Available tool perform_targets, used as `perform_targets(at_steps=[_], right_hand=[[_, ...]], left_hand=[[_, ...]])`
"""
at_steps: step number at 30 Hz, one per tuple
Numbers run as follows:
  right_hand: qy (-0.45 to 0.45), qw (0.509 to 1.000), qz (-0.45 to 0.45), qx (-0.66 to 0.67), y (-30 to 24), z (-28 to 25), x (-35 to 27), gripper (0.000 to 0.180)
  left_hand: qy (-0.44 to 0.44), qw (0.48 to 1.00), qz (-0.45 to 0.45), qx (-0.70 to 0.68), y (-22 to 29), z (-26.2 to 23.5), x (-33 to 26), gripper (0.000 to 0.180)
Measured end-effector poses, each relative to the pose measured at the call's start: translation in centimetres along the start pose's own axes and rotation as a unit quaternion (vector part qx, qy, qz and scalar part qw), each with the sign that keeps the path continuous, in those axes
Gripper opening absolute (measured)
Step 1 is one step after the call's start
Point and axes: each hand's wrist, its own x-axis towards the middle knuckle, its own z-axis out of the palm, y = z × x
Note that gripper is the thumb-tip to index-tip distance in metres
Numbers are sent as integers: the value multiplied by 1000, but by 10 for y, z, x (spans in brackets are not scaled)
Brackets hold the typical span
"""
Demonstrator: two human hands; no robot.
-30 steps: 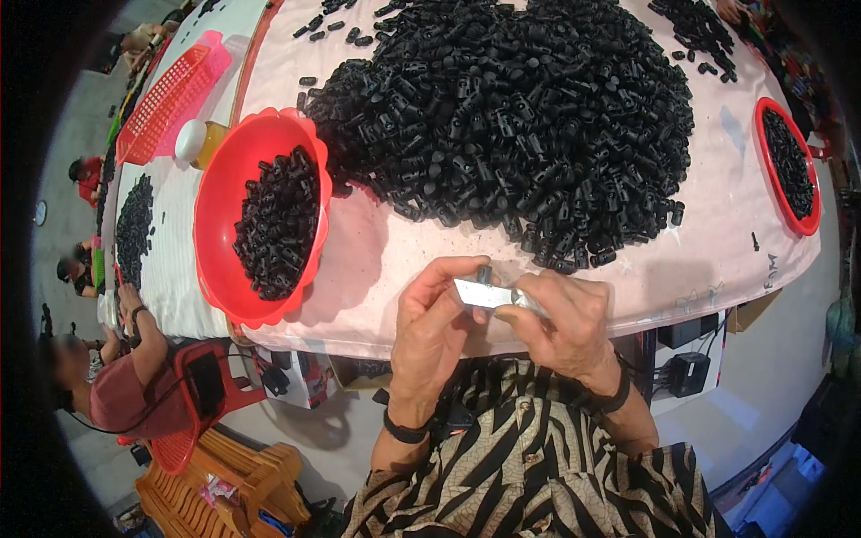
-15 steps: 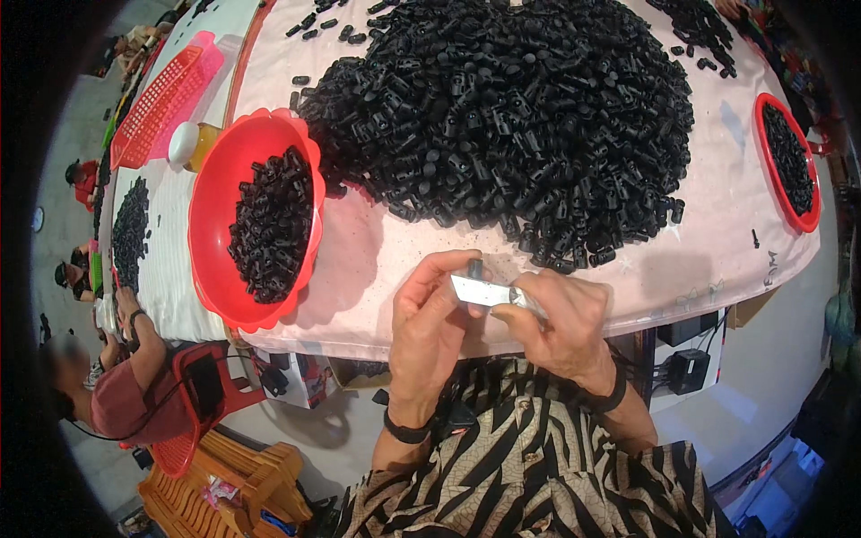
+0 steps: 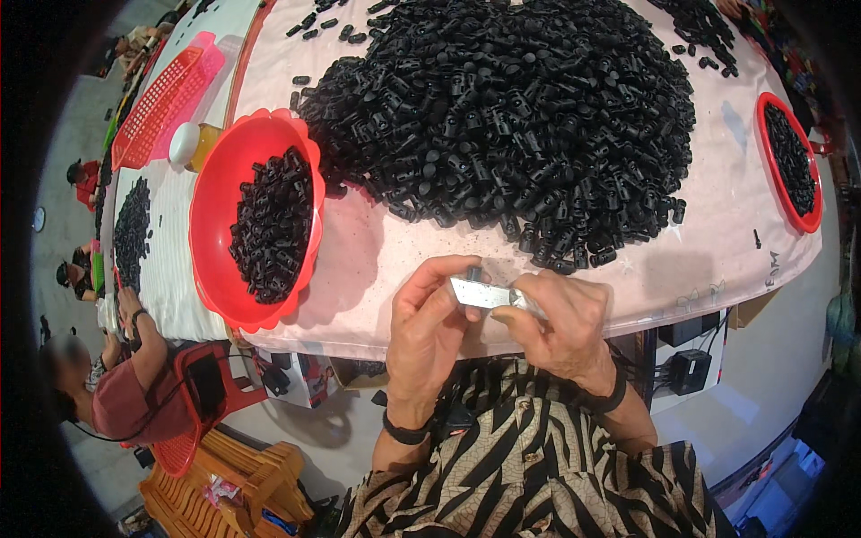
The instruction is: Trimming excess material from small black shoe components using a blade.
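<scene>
Both hands meet at the near edge of the table over a small flat silvery metal piece point(image 3: 478, 292). My left hand point(image 3: 429, 325) pinches its left end between thumb and fingers. Gripping the other end is my right hand point(image 3: 560, 323); a small dark part seems to sit at the fingertips, too hidden to tell. Just beyond the hands lies a large heap of small black plastic parts point(image 3: 511, 117) on the pink-white table cover point(image 3: 377, 260).
A red bowl point(image 3: 215, 224) with black parts stands at the left. Another red bowl point(image 3: 787, 161) sits at the right edge. A red-pink basket point(image 3: 157, 108) lies far left. A seated person point(image 3: 117, 386) works at a neighbouring table below left.
The hands have stayed at the table edge on the metal piece, with only small finger shifts. The view has drifted slightly.
</scene>
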Motion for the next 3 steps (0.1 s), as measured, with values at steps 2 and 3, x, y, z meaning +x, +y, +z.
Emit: perform_targets(at_steps=[2,3], right_hand=[[2,1000,-4,-2,1,0,-1,23],[1,1000,-4,-1,1,1,-1,23]], left_hand=[[11,1000,5,10,0,3,1,30],[11,1000,8,10,-1,2,1,31]])
